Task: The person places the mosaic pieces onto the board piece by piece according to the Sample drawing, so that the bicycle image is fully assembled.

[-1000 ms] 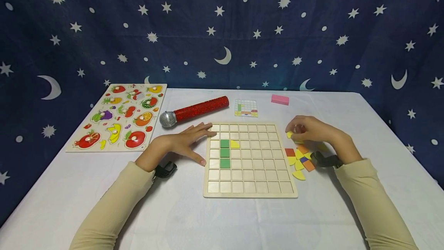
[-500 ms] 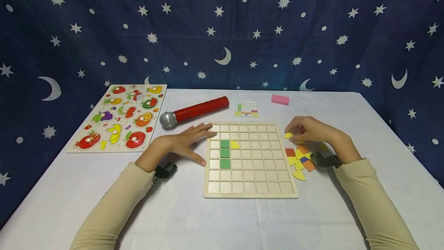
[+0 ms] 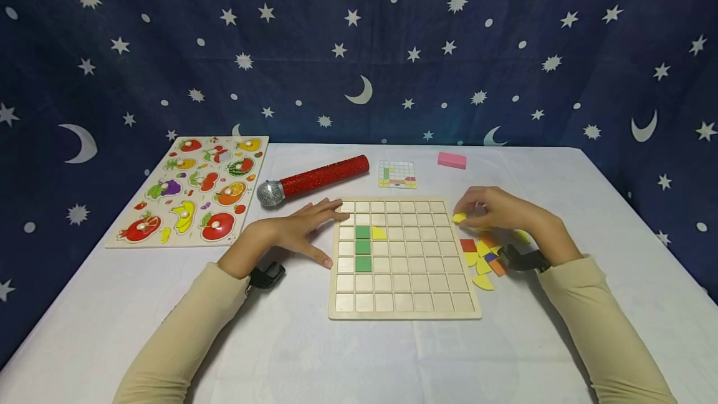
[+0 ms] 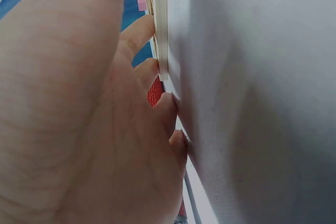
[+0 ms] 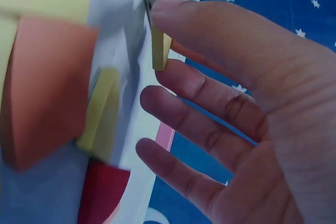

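A wooden grid board [image 3: 409, 282] lies flat in the head view, with three green square tiles [image 3: 363, 247] in one column and a yellow quarter-circle tile [image 3: 378, 233] beside the top one. My left hand [image 3: 294, 228] has its fingers spread and rests its fingertips on the board's left edge. Between thumb and fingers my right hand [image 3: 496, 207] pinches another yellow tile [image 5: 159, 48], at the board's upper right edge. Below that hand lies a loose pile with yellow tiles [image 3: 483, 283], a red tile [image 3: 469, 245] and orange tiles [image 3: 497, 267], partly hidden by the wrist.
Behind the board are a red toy microphone [image 3: 325, 177], a small pattern card [image 3: 397, 174] and a pink block [image 3: 452, 160]. A fruit puzzle board [image 3: 126, 235] lies at the left. A dark starry cloth [image 3: 359, 36] hangs behind the white table [image 3: 392, 360].
My right hand has moved slightly left, bringing the pinched yellow tile to the board's right edge. The left hand stays where it was.
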The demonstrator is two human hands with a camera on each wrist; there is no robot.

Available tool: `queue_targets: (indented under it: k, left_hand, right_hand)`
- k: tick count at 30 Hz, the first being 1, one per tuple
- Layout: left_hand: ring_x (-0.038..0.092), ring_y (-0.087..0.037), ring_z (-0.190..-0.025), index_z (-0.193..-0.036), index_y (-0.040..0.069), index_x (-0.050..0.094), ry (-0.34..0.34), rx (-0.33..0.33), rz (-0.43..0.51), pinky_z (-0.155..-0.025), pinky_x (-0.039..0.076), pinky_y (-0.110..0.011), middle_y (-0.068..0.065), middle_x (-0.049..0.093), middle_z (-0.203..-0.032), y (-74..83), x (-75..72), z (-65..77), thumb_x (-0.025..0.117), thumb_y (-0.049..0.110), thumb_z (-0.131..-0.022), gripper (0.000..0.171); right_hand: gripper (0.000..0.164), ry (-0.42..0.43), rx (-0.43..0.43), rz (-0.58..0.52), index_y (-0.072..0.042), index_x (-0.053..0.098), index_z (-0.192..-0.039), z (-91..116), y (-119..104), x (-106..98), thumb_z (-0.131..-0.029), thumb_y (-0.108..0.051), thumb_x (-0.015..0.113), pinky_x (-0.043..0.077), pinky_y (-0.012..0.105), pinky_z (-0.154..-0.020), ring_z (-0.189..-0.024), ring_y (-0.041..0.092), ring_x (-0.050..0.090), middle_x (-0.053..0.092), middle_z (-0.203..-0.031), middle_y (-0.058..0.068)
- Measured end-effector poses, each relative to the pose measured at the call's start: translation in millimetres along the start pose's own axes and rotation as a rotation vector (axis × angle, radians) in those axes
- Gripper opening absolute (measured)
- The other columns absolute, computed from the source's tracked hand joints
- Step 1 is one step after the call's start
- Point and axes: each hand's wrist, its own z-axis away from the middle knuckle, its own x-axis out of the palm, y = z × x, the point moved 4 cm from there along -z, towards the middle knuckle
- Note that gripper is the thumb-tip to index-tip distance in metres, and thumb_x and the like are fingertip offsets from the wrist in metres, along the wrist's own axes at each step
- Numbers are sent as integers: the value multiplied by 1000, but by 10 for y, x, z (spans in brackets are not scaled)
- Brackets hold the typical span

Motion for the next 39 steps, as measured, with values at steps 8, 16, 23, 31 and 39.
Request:
queue_targets:
  k: [8,16,23,31,39]
  left_hand:
    - [-4,-30,-150,-153,23,30,-1,0,1,-121,-1,-52,-4,4,-164,6,-14,13,81,48,-75,97]
    - [-2,-33,-150,-153,22,30,-2,9,5,-120,-1,-52,-6,4,-164,34,-21,24,81,48,-75,97]
    - [-3,-34,-150,-153,19,31,8,28,14,-119,-1,-56,-7,4,-164,42,-32,37,82,44,-75,97]
    - [-3,-33,-150,-153,21,30,0,15,18,-120,-1,-55,-7,4,-164,35,-27,23,82,46,-75,96]
    - [-3,-33,-150,-152,21,31,1,9,6,-120,-1,-54,-8,4,-164,36,-21,24,81,47,-75,96]
  right_hand:
    - [22,-17,-72,8,-7,74,-105,-39,-175,49,-83,-11,77,48,51,-95,-93,20,58,66,-97,-1]
    - [19,-62,-131,13,-11,73,-105,-72,-387,154,-86,-14,75,50,46,-92,-93,19,56,63,-99,-3]
    - [22,-112,-191,31,-10,71,-110,-90,-642,240,-88,-16,73,51,43,-93,-98,17,57,62,-104,-4]
    - [25,-139,-239,82,-8,71,-112,-110,-911,268,-88,-16,73,50,43,-95,-100,20,59,62,-105,-3]
    - [23,-186,-288,105,-11,70,-112,-193,-1161,352,-89,-17,72,52,39,-93,-98,18,60,61,-104,-4]
